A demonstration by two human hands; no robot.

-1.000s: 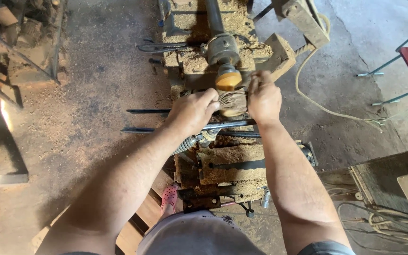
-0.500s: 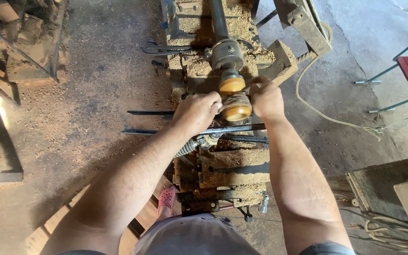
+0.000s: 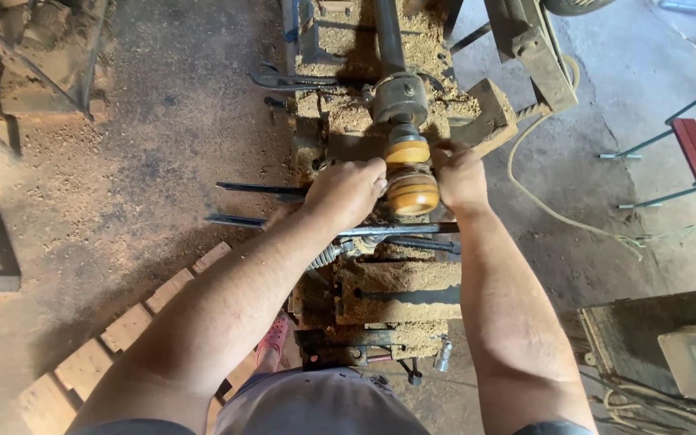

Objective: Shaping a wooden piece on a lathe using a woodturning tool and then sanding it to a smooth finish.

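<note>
Sawdust-caked lathe [image 3: 388, 282] with long chisels [image 3: 255, 189] lying beside; left hand [image 3: 346, 189] and right hand [image 3: 461, 177] both curl against the turned yellow wooden piece [image 3: 412, 192].

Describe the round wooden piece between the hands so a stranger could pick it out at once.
Start at the sawdust-caked lathe running up the middle of the view. On its axis, below the grey metal housing, the turned wooden piece sits between the left hand and right hand. It alone is smooth, rounded and glossy orange-yellow.
</note>
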